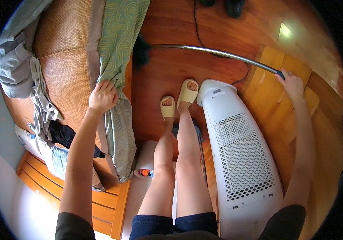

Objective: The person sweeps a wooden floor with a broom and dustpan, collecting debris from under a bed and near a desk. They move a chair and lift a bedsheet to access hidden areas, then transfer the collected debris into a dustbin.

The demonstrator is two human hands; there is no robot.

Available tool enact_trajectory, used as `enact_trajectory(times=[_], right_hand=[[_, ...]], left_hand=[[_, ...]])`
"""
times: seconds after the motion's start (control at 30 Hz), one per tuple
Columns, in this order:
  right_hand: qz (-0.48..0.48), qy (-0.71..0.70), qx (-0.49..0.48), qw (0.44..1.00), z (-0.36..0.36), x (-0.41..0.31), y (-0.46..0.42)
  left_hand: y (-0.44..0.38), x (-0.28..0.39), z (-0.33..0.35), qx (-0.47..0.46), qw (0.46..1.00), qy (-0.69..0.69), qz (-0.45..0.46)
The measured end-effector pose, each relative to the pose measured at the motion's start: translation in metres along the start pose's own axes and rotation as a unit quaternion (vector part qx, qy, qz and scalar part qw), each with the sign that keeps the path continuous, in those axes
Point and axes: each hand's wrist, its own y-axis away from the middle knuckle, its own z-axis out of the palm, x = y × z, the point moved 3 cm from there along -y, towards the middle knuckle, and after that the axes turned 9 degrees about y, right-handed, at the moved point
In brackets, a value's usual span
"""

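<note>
My left hand (103, 95) is closed on a gathered fold of the green patterned sheet (120, 45) that hangs over the bed's edge. Beneath it, the bed carries a brown woven mat (65, 66) with a grey border. Out to the right, my right hand (292, 85) grips the dark end of a metal pole (231, 55). The pole runs left, low across the reddish wooden floor. At its far end a dark, fluffy mop head (141, 51) lies beside the bed, partly hidden by the sheet and bed edge.
A tall white appliance with a perforated panel (243, 150) stands close to my right leg. A black cable (198, 27) trails under the pole. A white bin (144, 157) and a blue-grey dustpan (200, 132) are near my legs. Clothes (15, 66) lie on the bed; black shoes (234, 7) lie ahead.
</note>
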Motion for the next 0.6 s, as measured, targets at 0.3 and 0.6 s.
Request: enact_trajectory(times=[0.3,0.6], right_hand=[[0.018,-0.005,0.063,0.998,-0.096,0.065,0.085],[-0.107,-0.048,0.085,0.989,-0.095,-0.021,0.041]], left_hand=[[0.0,-0.002,0.005,-0.047,0.999,0.01,-0.016],[-0.002,-0.004,0.005,-0.003,1.0,-0.01,0.013]])
